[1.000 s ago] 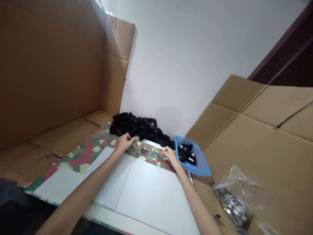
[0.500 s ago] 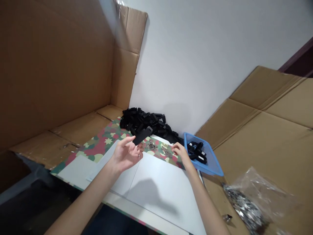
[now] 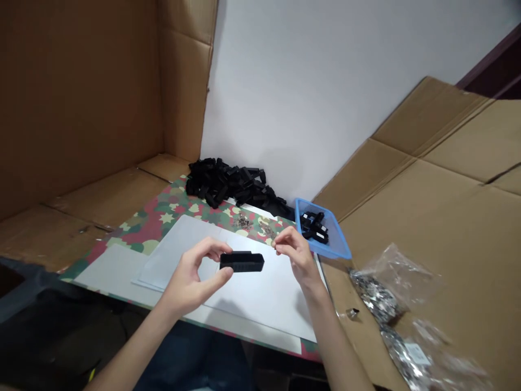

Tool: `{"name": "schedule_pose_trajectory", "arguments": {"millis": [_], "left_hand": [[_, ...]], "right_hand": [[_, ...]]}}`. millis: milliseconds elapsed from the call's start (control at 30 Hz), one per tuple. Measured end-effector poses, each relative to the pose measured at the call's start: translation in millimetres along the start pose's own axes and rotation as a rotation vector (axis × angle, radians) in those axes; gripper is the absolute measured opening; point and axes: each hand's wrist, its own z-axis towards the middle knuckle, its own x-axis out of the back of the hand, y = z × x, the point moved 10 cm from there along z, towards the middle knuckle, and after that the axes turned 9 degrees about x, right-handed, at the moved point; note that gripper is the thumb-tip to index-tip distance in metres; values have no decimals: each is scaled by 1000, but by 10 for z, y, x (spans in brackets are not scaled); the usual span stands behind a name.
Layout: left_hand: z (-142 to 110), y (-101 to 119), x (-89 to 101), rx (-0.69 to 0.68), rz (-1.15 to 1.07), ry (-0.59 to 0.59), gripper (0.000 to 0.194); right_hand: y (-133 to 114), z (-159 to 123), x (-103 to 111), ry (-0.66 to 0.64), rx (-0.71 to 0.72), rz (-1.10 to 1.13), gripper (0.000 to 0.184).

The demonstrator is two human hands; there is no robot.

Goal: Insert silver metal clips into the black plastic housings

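A long, hollow black plastic casing [image 3: 246, 263] is clamped between the thumb and fingers of the left hand [image 3: 191, 277], above the white flat sheets [image 3: 260, 304] on the counter [image 3: 152, 233] with its camouflage-patterned cover. Its long axis runs about 9 to 3 o'clock, its open side up. The right hand [image 3: 299, 258] is nearer its free end: thumb and forefinger tips meet just off that end, between 1 and 2 o'clock, apart from it; whether they pinch something tiny, I cannot tell. From the casing, two scatters of small metal bits [image 3: 243, 221] lie toward 12 and 1, a heap of black plastic casings [image 3: 228, 182] farther at 12. The blue plastic basket [image 3: 340, 247] sits at 2, beyond the right hand; clear bags of silvery pieces [image 3: 378, 298] lie toward 4.
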Motion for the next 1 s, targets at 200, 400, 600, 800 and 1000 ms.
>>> {"name": "schedule_pose_trajectory", "arguments": {"millis": [200, 400, 600, 800, 1000], "left_hand": [[-151, 104, -137, -65, 132, -4, 13], [-241, 181, -139, -114, 167, -1, 15], [-279, 168, -118, -97, 142, -9, 17], [-228, -162, -61, 151, -132, 32, 15], [-444, -752, -724, 981, -1188, -186, 17]], "right_hand": [[-298, -145, -189, -75, 100, 215, 15], [-420, -268, -351, -192, 113, 341, 25], [-434, -290, -324, -146, 98, 241, 25], [-397, -274, -296, -154, 66, 82, 19], [-239, -239, -121, -20, 62, 136, 15]]}}
